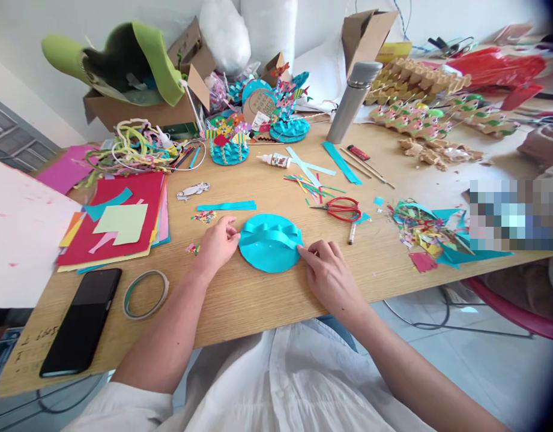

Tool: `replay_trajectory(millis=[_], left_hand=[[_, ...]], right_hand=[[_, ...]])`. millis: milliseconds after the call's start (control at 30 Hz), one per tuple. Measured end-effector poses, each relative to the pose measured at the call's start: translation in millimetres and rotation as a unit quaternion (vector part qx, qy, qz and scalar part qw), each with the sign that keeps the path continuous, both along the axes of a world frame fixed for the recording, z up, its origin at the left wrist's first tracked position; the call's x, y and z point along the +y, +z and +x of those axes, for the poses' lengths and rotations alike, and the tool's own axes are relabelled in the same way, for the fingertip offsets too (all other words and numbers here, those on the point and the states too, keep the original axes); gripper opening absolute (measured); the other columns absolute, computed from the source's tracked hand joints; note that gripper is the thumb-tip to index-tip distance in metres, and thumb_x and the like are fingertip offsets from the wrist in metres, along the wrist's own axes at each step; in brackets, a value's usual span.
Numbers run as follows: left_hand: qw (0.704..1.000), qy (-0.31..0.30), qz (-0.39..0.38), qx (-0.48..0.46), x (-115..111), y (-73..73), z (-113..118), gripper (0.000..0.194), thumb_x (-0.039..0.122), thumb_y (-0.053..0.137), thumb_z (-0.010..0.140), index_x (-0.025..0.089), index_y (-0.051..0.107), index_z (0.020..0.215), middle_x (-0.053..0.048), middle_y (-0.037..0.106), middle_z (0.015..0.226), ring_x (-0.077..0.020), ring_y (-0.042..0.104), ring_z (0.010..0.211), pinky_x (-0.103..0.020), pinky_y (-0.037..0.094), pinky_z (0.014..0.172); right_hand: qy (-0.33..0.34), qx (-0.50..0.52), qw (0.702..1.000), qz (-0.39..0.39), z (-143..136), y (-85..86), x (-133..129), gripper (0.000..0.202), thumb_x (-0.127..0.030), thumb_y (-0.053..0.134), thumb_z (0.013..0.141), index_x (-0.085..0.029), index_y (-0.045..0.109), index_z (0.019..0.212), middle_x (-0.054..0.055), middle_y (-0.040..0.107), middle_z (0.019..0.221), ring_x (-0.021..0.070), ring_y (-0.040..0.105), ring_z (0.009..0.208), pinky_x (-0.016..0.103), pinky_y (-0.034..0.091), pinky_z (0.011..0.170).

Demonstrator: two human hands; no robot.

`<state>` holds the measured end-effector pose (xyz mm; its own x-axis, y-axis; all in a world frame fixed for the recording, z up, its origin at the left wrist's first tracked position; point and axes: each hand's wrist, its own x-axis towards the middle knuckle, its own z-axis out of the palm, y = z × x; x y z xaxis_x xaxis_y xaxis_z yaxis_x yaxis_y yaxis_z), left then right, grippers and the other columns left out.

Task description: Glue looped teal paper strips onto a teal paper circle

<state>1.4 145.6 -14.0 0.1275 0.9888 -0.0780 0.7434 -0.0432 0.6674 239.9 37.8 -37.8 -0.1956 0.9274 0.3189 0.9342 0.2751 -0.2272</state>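
A round turquoise paper disc (271, 261) lies flat on the table in front of me. Across it run wavy turquoise paper strips (276, 238), arched up from its surface. My left hand (219, 243) is at the disc's left edge, fingers curled and pinching there. At the right edge my right hand (326, 267) presses thumb and index finger on the end of the front strip, its other fingers folded. Loose turquoise strips (226, 206) lie just beyond the left hand, near small piles of coloured paper bits (204, 216). Red-handled scissors (343, 209) rest beyond the right hand.
A glue bottle (276, 160), a steel flask (353, 102) and finished turquoise paper models (230, 151) stand further back. Coloured paper sheets (109, 240), a phone (80, 324) and a tape roll (145, 294) are left. Paper scraps (420, 228) lie right, near a partly blurred area.
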Motion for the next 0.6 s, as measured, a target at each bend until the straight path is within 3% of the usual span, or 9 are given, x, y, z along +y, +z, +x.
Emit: replay_trajectory(millis=[167, 333, 600], left_hand=[[1.000, 0.003, -0.001, 0.000, 1.6, -1.4, -0.1, 0.041, 0.010, 0.063, 0.081, 0.015, 0.060, 0.122, -0.007, 0.071, 0.091, -0.0175, 0.066, 0.073, -0.031, 0.051, 0.074], [0.994, 0.035, -0.023, -0.102, 4.7, -9.4, -2.3, 0.040, 0.007, 0.066, 0.077, 0.017, 0.063, 0.116, -0.003, 0.069, 0.082, -0.0161, 0.064, 0.071, -0.032, 0.052, 0.077], [0.960, 0.038, -0.104, -0.257, 5.8, -14.1, -2.8, 0.039, 0.010, 0.067, 0.074, 0.013, 0.062, 0.113, -0.001, 0.065, 0.076, -0.0138, 0.064, 0.066, -0.025, 0.054, 0.059]], right_hand=[[0.022, -0.057, 0.998, -0.027, 1.8, 7.0, 5.3, 0.028, -0.008, 0.044, 0.093, -0.013, 0.069, 0.106, 0.013, 0.061, 0.094, 0.0258, 0.048, 0.087, 0.038, 0.043, 0.077], [0.039, -0.081, 0.995, -0.038, 2.3, 9.5, 9.5, 0.024, -0.010, 0.047, 0.093, -0.013, 0.070, 0.098, 0.012, 0.061, 0.089, 0.0263, 0.049, 0.087, 0.040, 0.044, 0.078], [0.031, 0.089, 0.995, -0.010, 9.4, -4.6, 6.3, 0.040, -0.002, 0.046, 0.084, -0.016, 0.072, 0.111, 0.011, 0.063, 0.094, 0.0248, 0.052, 0.089, 0.041, 0.050, 0.081]])
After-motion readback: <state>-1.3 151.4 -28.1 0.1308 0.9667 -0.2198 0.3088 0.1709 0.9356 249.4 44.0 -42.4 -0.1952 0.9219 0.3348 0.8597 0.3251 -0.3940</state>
